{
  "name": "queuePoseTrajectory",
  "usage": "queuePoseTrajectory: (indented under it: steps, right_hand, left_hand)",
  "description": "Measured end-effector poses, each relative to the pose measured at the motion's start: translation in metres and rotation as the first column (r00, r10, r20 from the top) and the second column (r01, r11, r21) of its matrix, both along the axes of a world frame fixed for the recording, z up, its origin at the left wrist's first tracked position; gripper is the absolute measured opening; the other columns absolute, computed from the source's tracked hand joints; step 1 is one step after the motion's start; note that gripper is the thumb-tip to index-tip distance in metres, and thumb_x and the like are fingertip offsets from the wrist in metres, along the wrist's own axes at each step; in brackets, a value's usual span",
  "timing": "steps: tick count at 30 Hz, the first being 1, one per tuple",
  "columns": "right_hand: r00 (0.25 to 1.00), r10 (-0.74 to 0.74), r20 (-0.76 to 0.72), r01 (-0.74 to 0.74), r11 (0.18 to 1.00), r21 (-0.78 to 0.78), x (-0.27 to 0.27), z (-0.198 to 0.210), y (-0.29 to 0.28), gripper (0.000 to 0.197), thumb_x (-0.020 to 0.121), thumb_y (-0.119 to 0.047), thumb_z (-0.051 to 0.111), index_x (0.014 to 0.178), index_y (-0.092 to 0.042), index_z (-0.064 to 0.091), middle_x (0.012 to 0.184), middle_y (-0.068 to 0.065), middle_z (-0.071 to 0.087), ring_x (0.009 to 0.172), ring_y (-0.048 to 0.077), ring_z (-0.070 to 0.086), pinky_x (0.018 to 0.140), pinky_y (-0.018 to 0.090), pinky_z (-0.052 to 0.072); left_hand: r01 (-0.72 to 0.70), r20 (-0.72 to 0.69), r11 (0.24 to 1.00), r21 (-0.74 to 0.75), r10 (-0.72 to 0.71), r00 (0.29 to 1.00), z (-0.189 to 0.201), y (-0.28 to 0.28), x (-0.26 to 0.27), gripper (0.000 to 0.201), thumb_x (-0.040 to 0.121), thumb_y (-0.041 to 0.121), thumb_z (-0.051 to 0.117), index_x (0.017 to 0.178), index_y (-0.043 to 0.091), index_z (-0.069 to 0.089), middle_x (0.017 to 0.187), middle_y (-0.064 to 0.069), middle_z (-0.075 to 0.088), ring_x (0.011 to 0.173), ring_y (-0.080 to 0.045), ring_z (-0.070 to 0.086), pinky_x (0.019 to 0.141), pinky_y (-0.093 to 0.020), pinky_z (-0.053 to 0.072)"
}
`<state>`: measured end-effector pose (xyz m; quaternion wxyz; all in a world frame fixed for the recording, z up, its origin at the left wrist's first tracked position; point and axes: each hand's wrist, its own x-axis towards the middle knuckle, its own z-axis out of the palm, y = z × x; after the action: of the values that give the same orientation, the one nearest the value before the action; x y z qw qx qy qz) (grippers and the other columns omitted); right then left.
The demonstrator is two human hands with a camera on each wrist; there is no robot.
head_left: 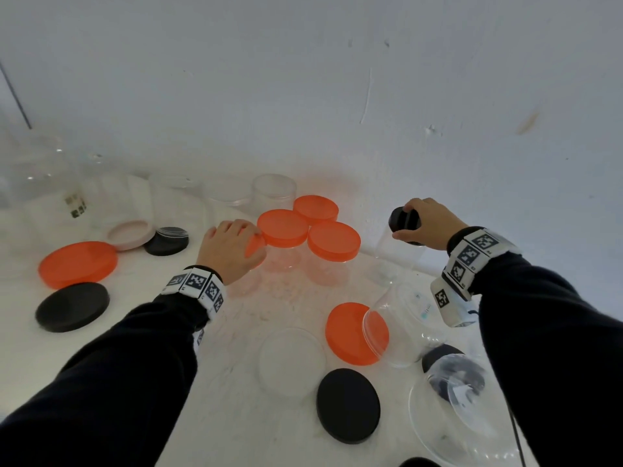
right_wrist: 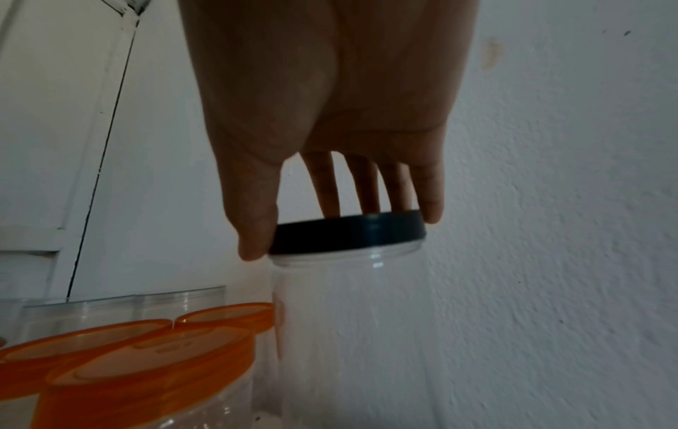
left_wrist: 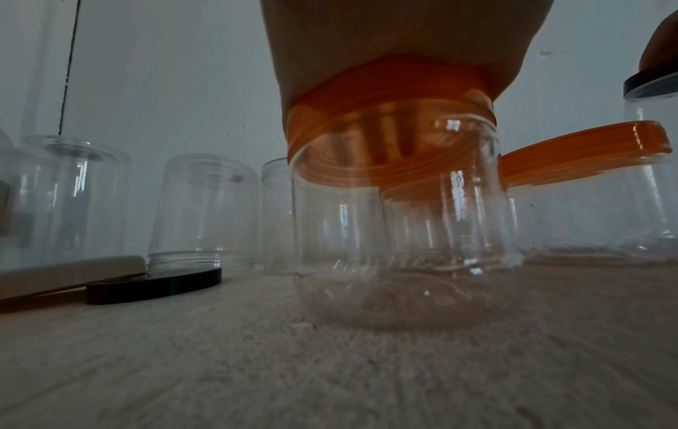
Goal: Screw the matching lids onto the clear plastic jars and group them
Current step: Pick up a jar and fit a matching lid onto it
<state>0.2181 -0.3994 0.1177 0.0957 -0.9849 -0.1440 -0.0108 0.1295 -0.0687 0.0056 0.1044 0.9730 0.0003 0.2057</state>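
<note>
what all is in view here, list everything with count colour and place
orange-lidded jars: four, clear with orange lids, clustered at centre; the left hand covers one
black-lidded jar: one, clear, tall, right of the cluster, held by its black lid
loose orange lids: two, one far left, one front centre
loose black lids: at least four, on the left, by the pink lid, and at front right
pink lid: one, pale pink, back left
clear lid: one, front centre
open jars: several, clear, along the wall and at front right; exact count unclear
table: white
left hand: grips an orange lid
right hand: grips the black lid
</note>
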Motion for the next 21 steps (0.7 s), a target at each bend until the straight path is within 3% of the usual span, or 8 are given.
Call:
queuePoseTrajectory:
  steps: [4, 16, 21]
  right_hand:
    - [1.000, 0.018, 0.000, -0.018, 0.999, -0.035, 0.003, 0.000, 0.001, 0.057, 0.084, -0.036, 0.065, 0.133, -0.015, 0.045, 0.131, 0.013, 0.039, 0.116, 0.030, 0.043, 0.097, 0.039, 0.041]
    - [0.998, 0.053, -0.023, -0.055, 0.993, -0.101, -0.005, 0.000, 0.001, 0.054, 0.088, -0.033, 0.062, 0.135, -0.015, 0.044, 0.129, 0.013, 0.044, 0.113, 0.028, 0.047, 0.091, 0.030, 0.036]
    - [0.996, 0.085, 0.032, -0.084, 0.996, -0.024, -0.024, 0.015, -0.006, 0.052, 0.089, -0.030, 0.061, 0.135, -0.013, 0.044, 0.132, 0.012, 0.049, 0.120, 0.027, 0.045, 0.096, 0.031, 0.034]
  left_hand:
    - [0.000, -0.002, 1.000, 0.000, 0.000, 1.000, 0.001, 0.000, -0.001, 0.068, 0.073, 0.062, 0.020, 0.110, 0.019, 0.057, 0.118, 0.001, 0.056, 0.108, -0.025, 0.049, 0.088, -0.039, 0.035]
    - [-0.004, -0.021, 1.000, 0.019, 0.004, 1.000, 0.001, 0.001, -0.001, 0.068, 0.074, 0.062, 0.018, 0.112, 0.020, 0.056, 0.119, 0.002, 0.055, 0.108, -0.023, 0.049, 0.089, -0.039, 0.036]
    - [-0.005, -0.014, 1.000, 0.021, 0.005, 1.000, 0.001, 0.001, -0.001, 0.067, 0.074, 0.061, 0.020, 0.111, 0.020, 0.057, 0.118, 0.001, 0.056, 0.107, -0.025, 0.049, 0.088, -0.039, 0.037]
